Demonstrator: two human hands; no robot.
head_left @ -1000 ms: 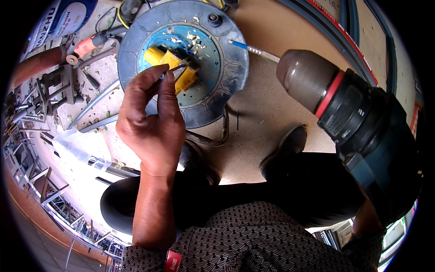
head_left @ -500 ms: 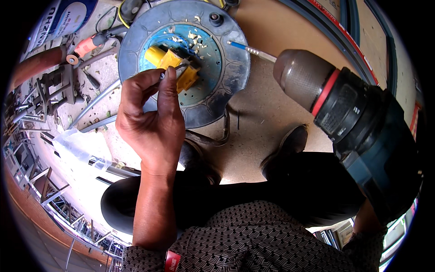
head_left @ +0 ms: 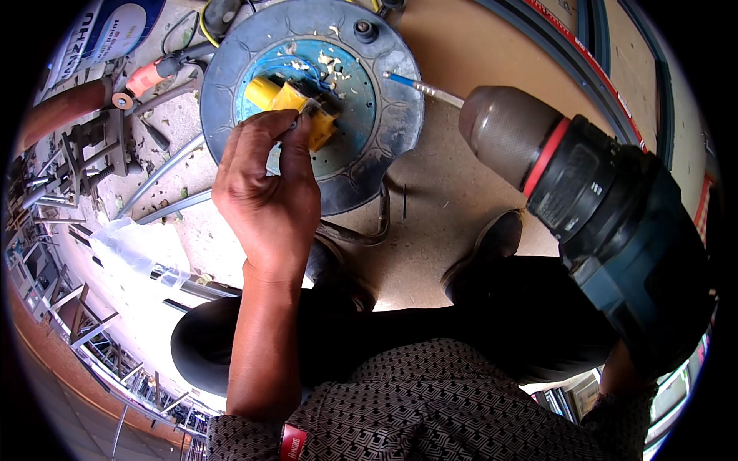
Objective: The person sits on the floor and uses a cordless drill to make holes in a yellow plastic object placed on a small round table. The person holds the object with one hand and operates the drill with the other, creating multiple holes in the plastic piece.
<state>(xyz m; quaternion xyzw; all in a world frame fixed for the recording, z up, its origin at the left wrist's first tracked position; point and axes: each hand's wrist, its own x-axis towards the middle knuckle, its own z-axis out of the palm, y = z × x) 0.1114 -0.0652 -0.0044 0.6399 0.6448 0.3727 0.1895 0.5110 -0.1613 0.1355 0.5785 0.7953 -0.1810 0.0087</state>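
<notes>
My left hand (head_left: 265, 196) is raised over a round blue-grey cable reel (head_left: 384, 146) lying flat on the floor. Its thumb and forefinger are pinched on a small dark piece that is too small to make out. Yellow sockets (head_left: 296, 100) sit in the reel's blue hub, just behind my fingertips. My right hand (head_left: 617, 374) is almost hidden behind a big dark power drill (head_left: 607, 215) with a red ring and a grey chuck (head_left: 503, 127). It holds the drill close to the camera, with the chuck pointing left toward the reel.
A blue-handled screwdriver (head_left: 423, 87) lies on the reel's right edge. Left of the reel are an orange-handled tool (head_left: 146, 77), a metal vise (head_left: 81, 157), grey pipes (head_left: 161, 173) and a clear plastic bag (head_left: 142, 246). Dark hoses (head_left: 592, 61) curve across the upper right. My shoes (head_left: 496, 242) rest on the sandy floor.
The drill's chuck has drifted slightly left. My left hand stays pinched in nearly the same place over the reel.
</notes>
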